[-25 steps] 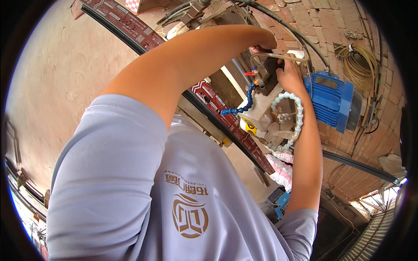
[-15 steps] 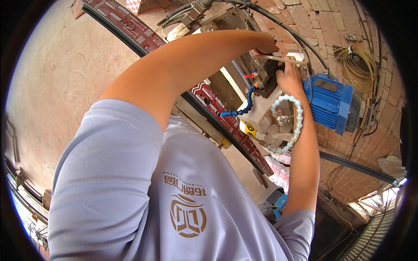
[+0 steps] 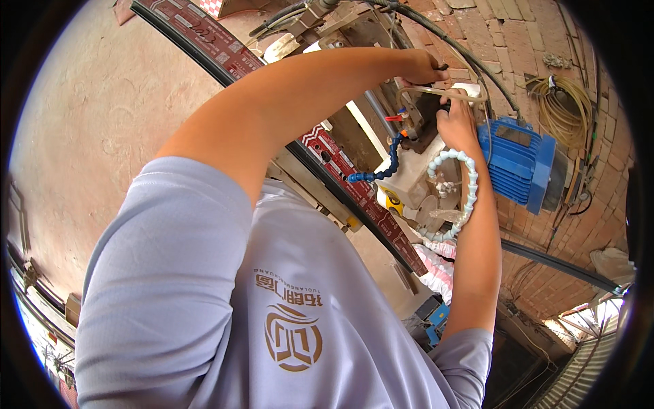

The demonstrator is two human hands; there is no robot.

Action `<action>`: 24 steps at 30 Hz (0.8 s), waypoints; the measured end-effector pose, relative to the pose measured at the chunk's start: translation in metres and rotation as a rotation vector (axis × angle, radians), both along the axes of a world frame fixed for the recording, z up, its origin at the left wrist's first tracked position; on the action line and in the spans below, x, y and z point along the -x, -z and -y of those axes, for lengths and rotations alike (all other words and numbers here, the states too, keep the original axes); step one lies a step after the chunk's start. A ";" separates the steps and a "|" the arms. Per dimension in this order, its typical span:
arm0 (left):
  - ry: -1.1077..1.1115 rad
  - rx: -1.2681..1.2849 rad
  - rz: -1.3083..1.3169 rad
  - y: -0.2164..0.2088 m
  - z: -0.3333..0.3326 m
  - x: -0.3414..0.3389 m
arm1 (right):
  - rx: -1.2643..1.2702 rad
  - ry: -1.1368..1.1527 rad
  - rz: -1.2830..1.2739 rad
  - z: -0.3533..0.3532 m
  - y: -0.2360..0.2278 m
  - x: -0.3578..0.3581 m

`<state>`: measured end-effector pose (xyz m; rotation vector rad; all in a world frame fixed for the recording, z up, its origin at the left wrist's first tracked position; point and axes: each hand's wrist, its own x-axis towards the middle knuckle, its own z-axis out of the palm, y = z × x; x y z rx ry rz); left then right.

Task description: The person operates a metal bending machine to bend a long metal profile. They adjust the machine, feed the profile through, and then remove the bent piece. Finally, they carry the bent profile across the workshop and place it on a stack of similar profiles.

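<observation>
My left hand (image 3: 424,68) reaches across the machine, its fingers closed round a small dark thing whose tip pokes out past them. Just below it, my right hand (image 3: 455,124) has its fingers curled at a dark knob-like part (image 3: 445,103), largely hidden. Between the hands a clear bent tube (image 3: 446,93) runs across the machine's dark metal block (image 3: 428,112). Near the block sit a small red-handled valve (image 3: 394,118) and a blue segmented hose (image 3: 390,163). A white segmented hose (image 3: 471,178) loops over my right forearm.
A blue finned motor (image 3: 514,160) is right of my right wrist. A long profile with red film (image 3: 371,204) passes diagonally under my left arm. Coiled yellowish tubing (image 3: 562,109) lies on the brick floor (image 3: 518,48). A black corrugated hose (image 3: 470,65) arches over the far side.
My left hand has shifted slightly to the right, and the dark tip at its fingers shows more. My right hand stays at the dark part. The whole view has moved a little.
</observation>
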<state>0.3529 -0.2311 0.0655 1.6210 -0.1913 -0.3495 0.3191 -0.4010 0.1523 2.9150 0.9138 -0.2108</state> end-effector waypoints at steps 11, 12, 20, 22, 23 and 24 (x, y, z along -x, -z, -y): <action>0.454 0.406 0.003 0.013 -0.034 0.015 | -0.045 0.025 0.011 -0.003 0.001 0.002; 0.468 0.363 0.019 0.014 -0.035 0.016 | -0.056 0.014 0.008 -0.003 0.001 0.001; 0.326 0.126 0.123 0.017 -0.037 0.015 | -0.136 -0.069 0.125 0.012 0.008 -0.002; 0.282 0.102 0.141 0.023 -0.043 0.020 | -0.216 -0.051 0.093 0.018 0.004 0.003; 0.264 0.103 0.136 0.024 -0.045 0.023 | -0.287 -0.004 0.038 0.018 0.001 0.006; 0.236 0.081 0.080 0.026 -0.047 0.028 | -0.337 0.107 -0.030 0.018 -0.003 0.014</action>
